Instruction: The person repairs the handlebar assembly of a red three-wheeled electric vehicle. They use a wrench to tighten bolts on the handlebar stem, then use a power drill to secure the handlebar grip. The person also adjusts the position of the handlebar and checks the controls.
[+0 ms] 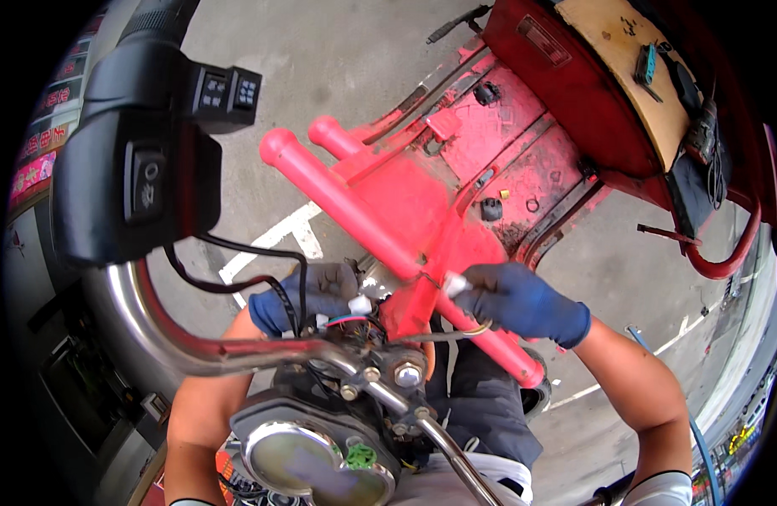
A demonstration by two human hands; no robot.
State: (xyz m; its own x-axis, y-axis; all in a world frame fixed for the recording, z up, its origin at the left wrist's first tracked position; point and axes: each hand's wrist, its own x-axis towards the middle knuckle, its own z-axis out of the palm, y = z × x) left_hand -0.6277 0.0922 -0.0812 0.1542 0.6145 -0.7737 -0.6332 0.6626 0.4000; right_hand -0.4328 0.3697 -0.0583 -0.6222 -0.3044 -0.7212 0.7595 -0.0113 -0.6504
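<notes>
My left hand [308, 297], in a blue and dark grey work glove, reaches in behind the handlebar's black cables. Its fingers are bent and closed at a white wire connector [360, 305], beside a bundle of coloured wires [348, 320]. My right hand [523, 302], gloved the same way, pinches another white connector [454, 283] just above the red tube frame [490, 339]. A grey sheathed cable [439, 336] runs from the steering head toward my right hand. The chrome handlebar [199, 354] and the round instrument cluster [317, 462] are on the near side of my hands.
A black switch housing [140, 160] fills the upper left. Beyond the frame lies a worn red floor plate [498, 135]. On a wooden board [612, 67] at the upper right sit a teal-handled tool [647, 65] and a power drill [702, 135]. Painted white lines mark the concrete ground [279, 51].
</notes>
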